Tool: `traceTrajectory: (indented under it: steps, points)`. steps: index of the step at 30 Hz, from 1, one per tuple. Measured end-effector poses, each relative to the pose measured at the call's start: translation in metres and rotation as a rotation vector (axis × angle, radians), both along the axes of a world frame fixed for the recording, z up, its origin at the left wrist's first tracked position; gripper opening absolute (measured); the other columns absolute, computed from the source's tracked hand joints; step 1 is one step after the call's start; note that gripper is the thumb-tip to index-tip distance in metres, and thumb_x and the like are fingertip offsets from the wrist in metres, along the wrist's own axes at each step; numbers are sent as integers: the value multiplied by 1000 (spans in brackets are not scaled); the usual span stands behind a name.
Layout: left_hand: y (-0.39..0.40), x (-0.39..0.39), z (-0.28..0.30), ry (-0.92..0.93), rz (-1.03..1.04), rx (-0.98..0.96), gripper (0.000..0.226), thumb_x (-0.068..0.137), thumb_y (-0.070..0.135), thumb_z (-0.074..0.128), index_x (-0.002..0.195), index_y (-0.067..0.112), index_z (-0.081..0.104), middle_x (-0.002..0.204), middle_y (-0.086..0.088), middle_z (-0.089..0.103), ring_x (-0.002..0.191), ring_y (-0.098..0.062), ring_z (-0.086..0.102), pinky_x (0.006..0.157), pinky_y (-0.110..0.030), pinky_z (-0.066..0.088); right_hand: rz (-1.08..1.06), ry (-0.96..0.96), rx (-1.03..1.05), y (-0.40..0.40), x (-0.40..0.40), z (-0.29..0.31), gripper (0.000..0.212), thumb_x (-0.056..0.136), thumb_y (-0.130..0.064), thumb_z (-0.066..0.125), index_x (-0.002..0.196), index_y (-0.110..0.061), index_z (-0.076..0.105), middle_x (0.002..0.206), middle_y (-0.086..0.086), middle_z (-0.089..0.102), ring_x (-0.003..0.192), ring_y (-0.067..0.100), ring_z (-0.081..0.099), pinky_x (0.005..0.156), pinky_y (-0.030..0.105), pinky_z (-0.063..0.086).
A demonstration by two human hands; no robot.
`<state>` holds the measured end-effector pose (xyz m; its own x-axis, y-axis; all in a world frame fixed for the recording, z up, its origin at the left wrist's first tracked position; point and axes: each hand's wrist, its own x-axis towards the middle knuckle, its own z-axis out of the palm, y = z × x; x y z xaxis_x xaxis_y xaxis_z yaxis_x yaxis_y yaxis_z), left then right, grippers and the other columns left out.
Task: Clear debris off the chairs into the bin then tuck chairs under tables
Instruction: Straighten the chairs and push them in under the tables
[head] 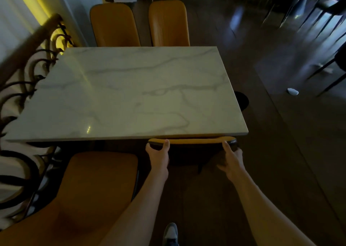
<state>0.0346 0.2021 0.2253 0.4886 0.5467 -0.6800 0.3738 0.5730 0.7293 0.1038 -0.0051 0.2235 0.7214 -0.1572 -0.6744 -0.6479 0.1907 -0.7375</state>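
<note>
Both hands are on the top of the mustard-yellow chair back (192, 140) that sits right against the near edge of the marble counter (131, 92). The left hand (158, 157) has its thumb hooked over the rim near the back's left corner, the other fingers curled loosely beneath, a light hold rather than a tight clench. The right hand (231, 160) is at the right corner, index finger laid up on the rim and the remaining fingers (221, 168) spread and half open behind the dark rear face of the back. The seat of this chair is hidden under the counter; only the thin top strip of the back shows.

To the left, a second yellow chair (97, 172) stands pulled out, its seat fully clear of the counter edge and close beside the left forearm. Two more yellow chairs (114, 25) (168, 23) stand at the far edge. An iron scroll railing (28, 88) runs close along the counter's left side, leaving little room there. The dark wood floor (280, 133) is open to the right, where a small white scrap (293, 91) lies well apart from the counter. One grey shoe (170, 234) shows below.
</note>
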Motion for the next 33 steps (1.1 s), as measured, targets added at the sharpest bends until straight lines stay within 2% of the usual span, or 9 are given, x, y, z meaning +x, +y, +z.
traceTrajectory:
  steps: [4, 7, 10, 13, 17, 20, 23, 28, 33]
  points:
    - [-14, -24, 28, -63, -50, 59, 86, 88, 36, 70, 155, 32, 15, 150, -9, 36, 121, -31, 53, 98, -47, 49, 130, -188, -68, -6, -21, 24, 73, 96, -30, 62, 153, -18, 17, 147, 11, 41, 130, 27, 44, 108, 56, 35]
    - [-25, -40, 51, -102, -168, 226, 82, 92, 41, 65, 156, 27, 16, 161, -9, 21, 144, -32, 30, 111, -49, 36, 285, -406, -193, -10, -39, 52, 63, 97, -30, 60, 148, -18, 26, 142, 5, 44, 135, 26, 43, 110, 47, 38]
    - [-35, -57, 79, -230, -307, 451, 79, 93, 43, 63, 156, 24, 18, 163, -1, 17, 149, -24, 20, 116, -41, 29, 420, -544, -355, -11, -54, 80, 74, 94, -44, 58, 153, -21, 19, 155, 6, 36, 142, 30, 36, 111, 52, 38]
    - [-43, -72, 109, -330, -413, 759, 77, 93, 44, 61, 155, 20, 22, 162, -1, 21, 148, -18, 20, 116, -34, 24, 497, -701, -473, -10, -72, 112, 84, 95, -53, 53, 157, -21, 6, 163, 7, 22, 148, 29, 25, 116, 55, 32]
    - [-47, -89, 143, -382, -489, 1059, 86, 87, 66, 52, 155, 25, 18, 164, -4, 16, 150, -21, 14, 119, -43, 19, 557, -927, -606, -12, -93, 147, 87, 93, -63, 45, 157, -22, 3, 166, 9, 13, 152, 27, 15, 119, 56, 22]
    - [-45, -103, 169, -339, -486, 1276, 84, 87, 73, 45, 154, 35, 13, 166, -2, 4, 151, -24, 7, 116, -49, 18, 574, -1049, -800, -11, -104, 171, 81, 97, -57, 42, 158, -22, 0, 167, 5, -1, 153, 26, 0, 123, 50, 6]
    - [-40, -118, 194, -271, -492, 1465, 81, 89, 73, 36, 155, 35, 8, 166, -2, -3, 152, -26, -1, 118, -52, 14, 607, -1135, -920, -10, -116, 192, 81, 97, -56, 41, 157, -24, -3, 166, 1, -10, 151, 22, -12, 119, 43, -6]
    - [-27, -145, 223, -128, -480, 1724, 82, 89, 76, 22, 156, 35, -2, 165, -1, -12, 151, -25, -12, 121, -48, 5, 666, -1181, -988, -4, -133, 217, 85, 95, -60, 38, 157, -25, -8, 165, 2, -15, 151, 24, -16, 120, 45, -8]
    - [-5, -174, 228, -59, -438, 1751, 81, 91, 74, 25, 156, 33, 1, 166, -4, -10, 152, -26, -10, 122, -51, 9, 734, -1195, -954, 22, -152, 227, 86, 91, -66, 32, 156, -26, -10, 166, 3, -14, 151, 26, -14, 122, 49, -4]
